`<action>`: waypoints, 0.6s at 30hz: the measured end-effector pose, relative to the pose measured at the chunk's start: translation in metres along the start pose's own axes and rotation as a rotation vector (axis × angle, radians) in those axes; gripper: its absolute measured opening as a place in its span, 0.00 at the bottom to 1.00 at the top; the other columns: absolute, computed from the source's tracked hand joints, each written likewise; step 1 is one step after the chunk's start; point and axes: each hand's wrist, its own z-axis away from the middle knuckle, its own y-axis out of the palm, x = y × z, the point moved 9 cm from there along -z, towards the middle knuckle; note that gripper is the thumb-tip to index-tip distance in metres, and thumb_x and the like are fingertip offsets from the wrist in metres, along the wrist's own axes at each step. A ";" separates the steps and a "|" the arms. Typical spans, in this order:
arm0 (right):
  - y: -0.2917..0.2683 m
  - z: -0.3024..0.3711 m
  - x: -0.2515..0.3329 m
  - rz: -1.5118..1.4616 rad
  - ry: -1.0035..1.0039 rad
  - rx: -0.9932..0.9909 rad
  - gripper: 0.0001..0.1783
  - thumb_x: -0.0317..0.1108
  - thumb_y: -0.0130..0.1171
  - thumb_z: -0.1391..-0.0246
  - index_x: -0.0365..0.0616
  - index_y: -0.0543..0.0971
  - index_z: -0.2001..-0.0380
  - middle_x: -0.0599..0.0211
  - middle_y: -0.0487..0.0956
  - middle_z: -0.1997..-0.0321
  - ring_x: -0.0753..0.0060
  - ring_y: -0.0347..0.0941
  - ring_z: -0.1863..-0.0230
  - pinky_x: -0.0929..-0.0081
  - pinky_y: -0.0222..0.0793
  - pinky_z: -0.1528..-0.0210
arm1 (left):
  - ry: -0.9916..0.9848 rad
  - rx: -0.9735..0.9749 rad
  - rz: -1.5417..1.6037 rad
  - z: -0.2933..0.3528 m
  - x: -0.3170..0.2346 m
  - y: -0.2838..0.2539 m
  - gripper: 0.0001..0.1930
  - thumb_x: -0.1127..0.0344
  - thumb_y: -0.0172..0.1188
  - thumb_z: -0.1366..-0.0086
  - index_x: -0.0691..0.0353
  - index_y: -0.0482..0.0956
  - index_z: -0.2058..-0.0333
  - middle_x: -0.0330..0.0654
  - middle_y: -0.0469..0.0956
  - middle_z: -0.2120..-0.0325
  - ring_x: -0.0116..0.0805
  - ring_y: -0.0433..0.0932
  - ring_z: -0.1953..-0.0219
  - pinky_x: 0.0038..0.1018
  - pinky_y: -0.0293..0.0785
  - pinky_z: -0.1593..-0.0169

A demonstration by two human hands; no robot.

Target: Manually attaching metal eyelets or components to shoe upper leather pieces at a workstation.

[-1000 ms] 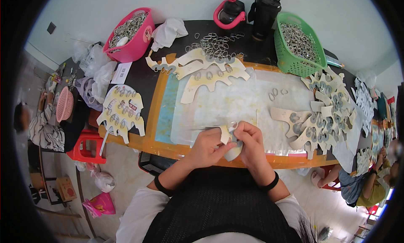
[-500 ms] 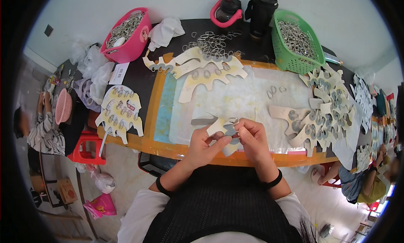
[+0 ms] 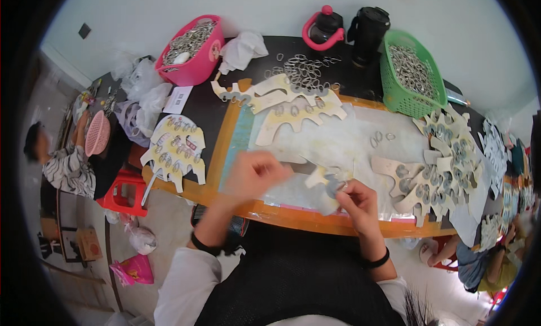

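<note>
My right hand pinches the edge of a small cream-and-grey cut-out piece above the worktable; a metal ring seems to be on it near my fingertips. My left hand is apart from the piece, to its left, and smeared by motion, so its fingers cannot be made out well. Just beyond the hands, a cream cut-out sheet with scalloped edges lies on the table, with oval metal rings on its tabs. Farther back lies a loose pile of oval metal rings.
Overlapping cut-out pieces with rings are heaped at right. A pink basket and a green basket, both filled with rings, stand at the back, near a black tumbler. A ring-covered stack sits at left. Other people are at both sides.
My left hand has let go of the cut-out piece and moved left. The right hand keeps the piece, now slightly farther right. The whole view has shifted a little.
</note>
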 end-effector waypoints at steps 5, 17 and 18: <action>-0.030 0.009 -0.023 0.009 0.056 -0.049 0.08 0.26 0.60 0.42 0.41 0.72 0.73 0.78 0.72 0.75 0.89 0.67 0.75 0.88 0.63 0.72 | 0.173 -0.361 -0.697 -0.082 0.020 -0.127 0.17 0.77 0.56 0.42 0.59 0.79 0.54 0.53 0.78 0.62 0.46 0.76 0.60 0.34 0.71 0.54; -0.029 0.012 -0.031 0.064 0.062 -0.097 0.08 0.28 0.60 0.41 0.41 0.72 0.72 0.81 0.71 0.75 0.92 0.64 0.74 0.89 0.60 0.72 | 0.073 0.024 -0.494 -0.178 0.103 -0.086 0.34 0.61 0.66 0.45 0.63 0.67 0.41 0.56 0.75 0.49 0.49 0.75 0.48 0.35 0.70 0.45; -0.028 0.012 -0.030 0.072 0.055 -0.087 0.08 0.28 0.60 0.41 0.41 0.72 0.72 0.81 0.71 0.75 0.92 0.64 0.74 0.90 0.59 0.72 | 0.007 0.065 -0.421 -0.179 0.104 -0.079 0.36 0.59 0.67 0.46 0.63 0.66 0.40 0.56 0.74 0.49 0.48 0.74 0.47 0.35 0.70 0.44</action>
